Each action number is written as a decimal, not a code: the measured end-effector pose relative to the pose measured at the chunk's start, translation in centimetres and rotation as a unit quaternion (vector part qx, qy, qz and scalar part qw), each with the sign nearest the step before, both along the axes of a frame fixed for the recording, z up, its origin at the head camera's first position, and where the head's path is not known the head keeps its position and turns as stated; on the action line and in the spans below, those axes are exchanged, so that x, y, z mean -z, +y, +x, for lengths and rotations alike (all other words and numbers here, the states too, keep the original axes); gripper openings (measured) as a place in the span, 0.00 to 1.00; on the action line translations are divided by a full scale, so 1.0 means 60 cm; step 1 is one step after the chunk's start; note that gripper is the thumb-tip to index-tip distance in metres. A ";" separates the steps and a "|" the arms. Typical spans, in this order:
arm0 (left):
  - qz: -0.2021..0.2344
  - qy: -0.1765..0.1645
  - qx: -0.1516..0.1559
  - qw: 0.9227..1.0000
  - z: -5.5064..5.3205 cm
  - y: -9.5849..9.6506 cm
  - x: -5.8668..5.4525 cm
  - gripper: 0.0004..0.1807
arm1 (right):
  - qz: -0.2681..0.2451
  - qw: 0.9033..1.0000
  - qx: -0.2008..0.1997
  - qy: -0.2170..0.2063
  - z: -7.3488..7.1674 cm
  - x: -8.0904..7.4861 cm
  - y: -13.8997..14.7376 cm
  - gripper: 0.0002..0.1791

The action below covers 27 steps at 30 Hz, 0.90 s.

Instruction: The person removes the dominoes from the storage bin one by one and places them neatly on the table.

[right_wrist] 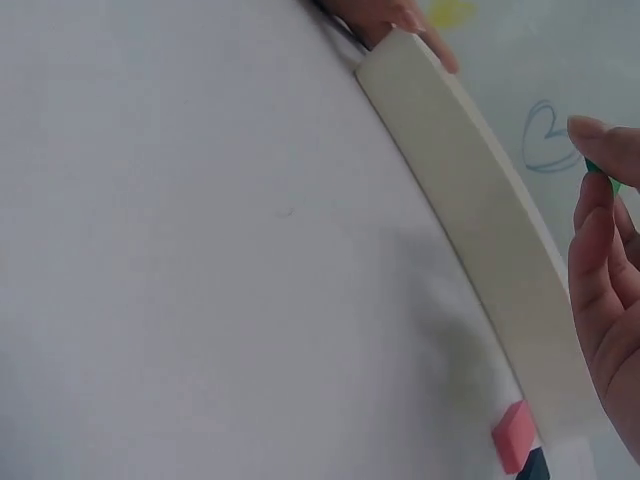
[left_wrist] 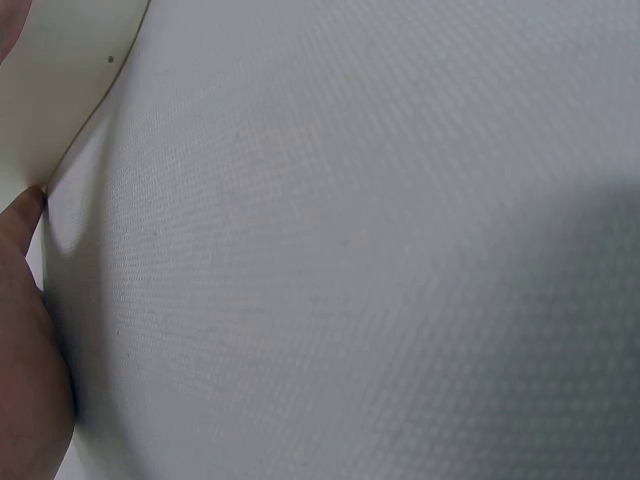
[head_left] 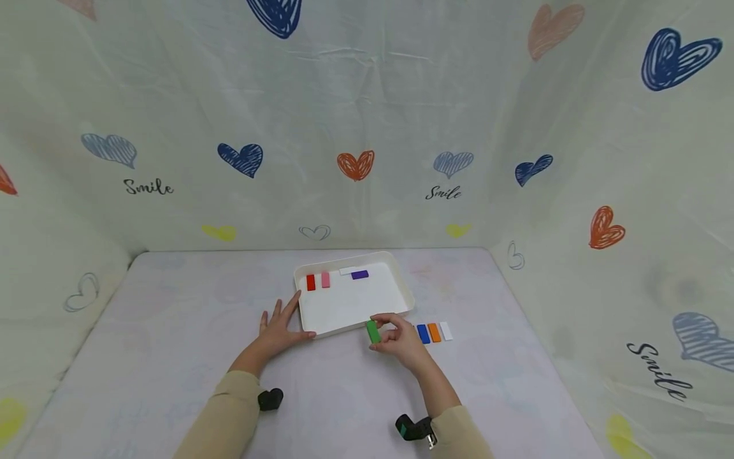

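Note:
A shallow white tray [head_left: 355,306] stands on the table. My left hand [head_left: 279,333] rests at its front left corner, fingers spread, with a fingertip on the left side and the thumb at the front edge. Between thumb and fingers, my right hand [head_left: 404,344] pinches a green block [head_left: 373,331] close to the tray's front rim. Inside the tray lie a red block [head_left: 311,282], a pink block [head_left: 325,280], a purple block [head_left: 360,275] and a white block [head_left: 347,271]. Only a sliver of the green block shows in the right wrist view.
Right of the tray, a blue block [head_left: 423,333], an orange block [head_left: 434,332] and a white block [head_left: 446,331] lie in a row. Another pink block [right_wrist: 514,437] and a dark block [right_wrist: 536,465] lie beside the tray wall. A heart-patterned curtain [head_left: 395,210] hangs behind the table.

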<state>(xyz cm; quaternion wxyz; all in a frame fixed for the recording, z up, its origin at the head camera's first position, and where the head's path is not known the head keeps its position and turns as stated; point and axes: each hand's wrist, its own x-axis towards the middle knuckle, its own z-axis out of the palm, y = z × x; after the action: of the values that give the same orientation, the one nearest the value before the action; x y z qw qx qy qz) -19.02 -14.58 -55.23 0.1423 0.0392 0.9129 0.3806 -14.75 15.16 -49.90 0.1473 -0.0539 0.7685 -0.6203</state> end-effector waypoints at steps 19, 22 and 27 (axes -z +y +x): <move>0.019 0.016 -0.004 1.000 0.003 -0.001 -0.001 0.63 | 0.037 0.992 0.117 0.005 0.050 0.078 0.069 0.31; 0.025 0.021 -0.005 0.999 0.005 -0.001 0.000 0.63 | 0.061 0.990 0.130 0.010 0.054 0.082 0.080 0.30; 0.009 0.006 -0.004 1.000 -0.002 0.000 0.005 0.62 | 0.099 0.986 0.133 0.006 0.060 0.088 0.093 0.30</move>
<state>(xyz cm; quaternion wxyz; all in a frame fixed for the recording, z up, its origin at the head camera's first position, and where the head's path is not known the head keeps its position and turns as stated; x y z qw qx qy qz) -19.15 -14.59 -55.52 0.1348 0.0391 0.9105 0.3890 -11.17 20.72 -55.19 0.0635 0.0596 0.8271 -0.5552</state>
